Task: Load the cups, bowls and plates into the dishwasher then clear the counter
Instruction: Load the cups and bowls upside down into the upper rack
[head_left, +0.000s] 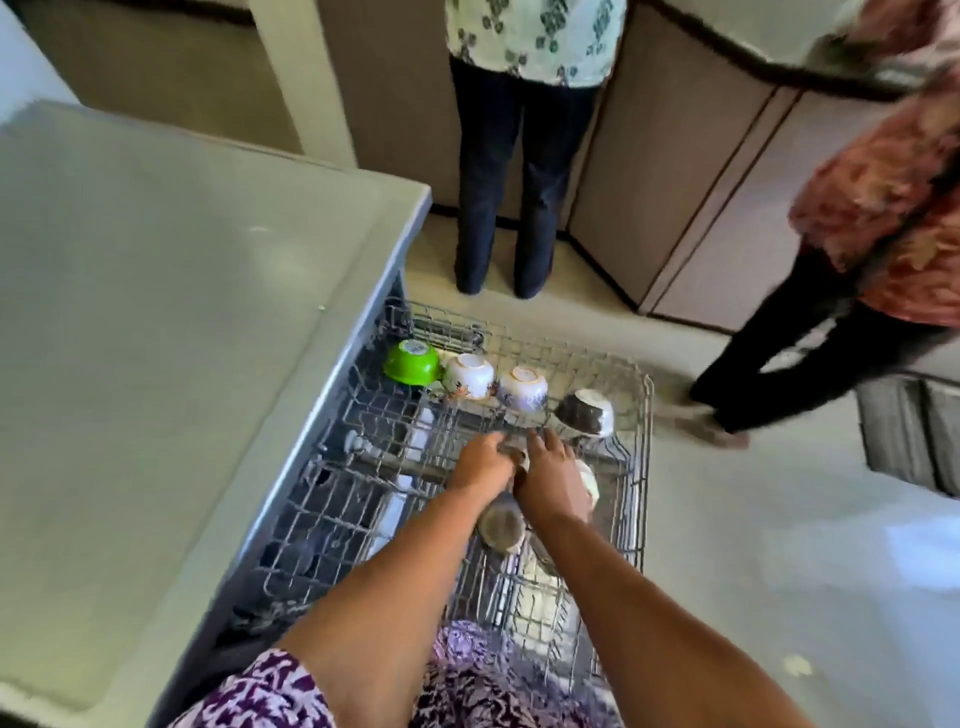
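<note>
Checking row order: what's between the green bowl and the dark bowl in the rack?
Head view: two white patterned bowls, upside down, sit between the green bowl and the dark bowl.

Dishwasher rack: grey wire basket, drawn out from beneath the counter, several dishes loaded.

Green bowl: inverted, base up with a round label, set at the rack's 11 o'clock corner.

White floral bowl: inverted, seated just beside the green bowl toward 3 o'clock.

White bowl with blue pattern: inverted, next along the same row.

Dark bowl with white base: tilted on its side, at the row's 3 o'clock end.

Grey-brown bowl: tilted, opening seen facing 6 o'clock, lodged mid-rack.

Pale dish: largely hidden; type cannot be told.
</note>
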